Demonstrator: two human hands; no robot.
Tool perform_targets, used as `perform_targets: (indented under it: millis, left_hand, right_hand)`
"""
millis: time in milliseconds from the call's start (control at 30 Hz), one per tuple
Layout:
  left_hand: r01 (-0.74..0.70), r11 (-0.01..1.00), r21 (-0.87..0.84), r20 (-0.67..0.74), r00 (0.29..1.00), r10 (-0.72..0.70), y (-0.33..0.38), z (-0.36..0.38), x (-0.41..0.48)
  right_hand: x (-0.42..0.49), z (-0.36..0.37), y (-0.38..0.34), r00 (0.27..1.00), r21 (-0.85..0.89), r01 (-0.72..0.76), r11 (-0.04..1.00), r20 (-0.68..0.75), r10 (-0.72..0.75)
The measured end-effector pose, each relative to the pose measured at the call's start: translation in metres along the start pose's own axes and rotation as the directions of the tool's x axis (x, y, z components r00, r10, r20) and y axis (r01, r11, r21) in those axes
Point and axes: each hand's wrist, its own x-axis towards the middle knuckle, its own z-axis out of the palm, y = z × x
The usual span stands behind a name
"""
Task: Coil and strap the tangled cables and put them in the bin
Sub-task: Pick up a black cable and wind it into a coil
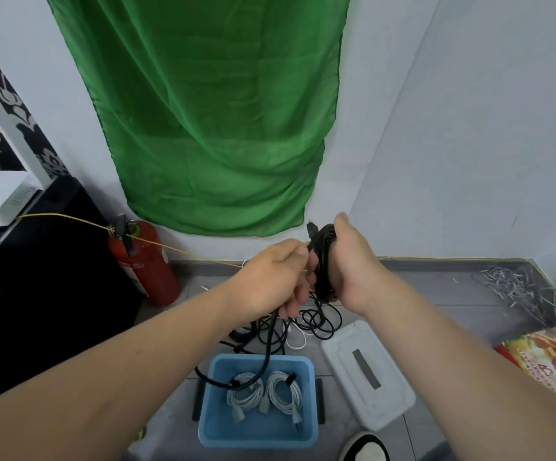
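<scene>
1. My right hand [353,261] is wrapped around a coiled bundle of black rubber-sheathed cable [324,261], held upright above the floor; the palm hides most of the loops.
2. My left hand [275,277] is closed on the free run of the same black cable just beside the coil; the two hands nearly touch. The thumb covers the exact point of contact.
3. The free run hangs from my left hand, crossing the rim of a blue rectangular plastic bin [309,394] on the grey floor.
4. The bin holds two coiled white cables [283,390], side by side, each bound by a dark strap [290,380]; their plugs point toward me.
5. Beyond the bin lies a tangled heap of black and white cables [306,327], partly hidden by my hands; individual cables cannot be separated.
6. A white plastic lid [369,371] lies right of the bin.
7. A red fire extinguisher [150,267] stands at left.
</scene>
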Motion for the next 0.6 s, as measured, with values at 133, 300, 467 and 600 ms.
perform_targets:
  millis: [133,300,467,600]
  left_hand:
    - [0.065,0.996,-0.065,0.153,0.987,-0.054,-0.016,-0.002,-0.009]
    - [0.042,0.985,0.170,0.315,0.945,-0.094,-0.044,-0.004,-0.013]
    - [0.061,0.857,0.512,0.325,0.910,-0.259,-0.061,-0.027,-0.005]
    - [-0.024,0.531,0.847,0.131,0.977,-0.166,-0.068,-0.064,0.006]
  right_hand:
    - [0.003,0.001,-0.009,0.994,0.276,0.103,0.956,-0.053,-0.092]
    - [-0.003,-0.013,-0.020,0.987,0.470,0.084,0.879,0.081,-0.138]
    - [-0.013,-0.014,-0.021,0.923,0.407,-0.043,0.913,0.365,-0.119]
    - [-0.027,-0.022,-0.027,0.767,0.134,-0.076,0.988,0.641,-0.028]
